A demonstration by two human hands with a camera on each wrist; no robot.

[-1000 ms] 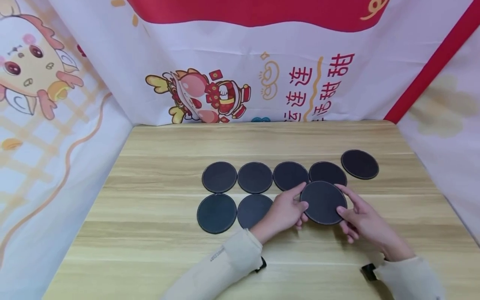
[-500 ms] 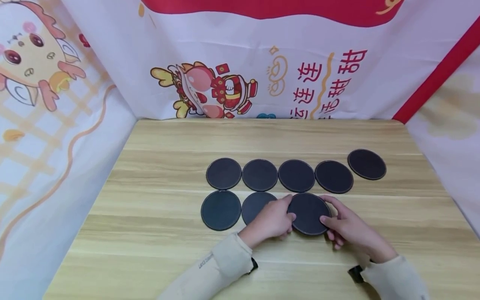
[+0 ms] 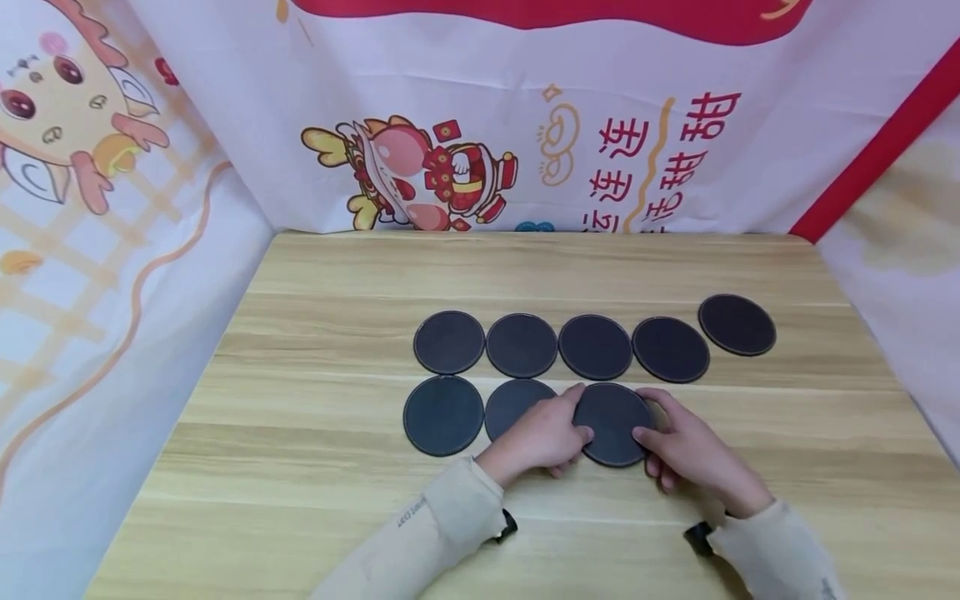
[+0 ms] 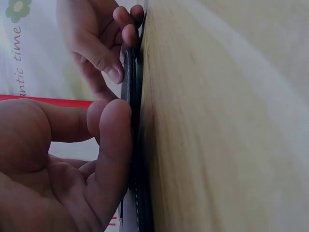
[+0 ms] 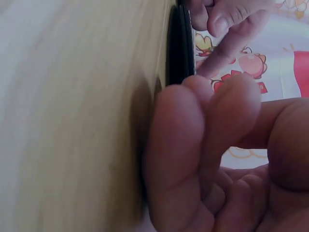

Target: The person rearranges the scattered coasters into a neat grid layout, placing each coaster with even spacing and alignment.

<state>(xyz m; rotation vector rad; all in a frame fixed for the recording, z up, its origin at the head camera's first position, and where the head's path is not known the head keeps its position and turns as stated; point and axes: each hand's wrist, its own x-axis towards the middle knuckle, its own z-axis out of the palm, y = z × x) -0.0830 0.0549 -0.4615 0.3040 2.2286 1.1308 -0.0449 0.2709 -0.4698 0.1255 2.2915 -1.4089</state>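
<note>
Both hands hold a round black coaster [image 3: 614, 425] by opposite sides, low over the wooden table. My left hand [image 3: 542, 432] pinches its left edge, thumb on top, and overlaps another coaster [image 3: 512, 403] in the head view. My right hand [image 3: 688, 443] pinches the right edge with thumb and fingers. Seen edge-on in the left wrist view, the held coaster [image 4: 130, 82] lies close over the tabletop between the two hands. Above it in the head view is a row with a coaster [image 3: 596, 346] directly behind and another coaster [image 3: 671, 349] to its right.
More black coasters lie in the two rows, including the far-left front coaster [image 3: 443, 415]. A separate coaster [image 3: 737, 324] sits tilted off the back row's right end. Printed cloth [image 3: 450, 50] borders the wooden table [image 3: 300, 500] at the back and sides.
Both hands have brought the coaster left and down from over the back row to the front row, beside the second coaster. In the last half second it has shifted only slightly.
</note>
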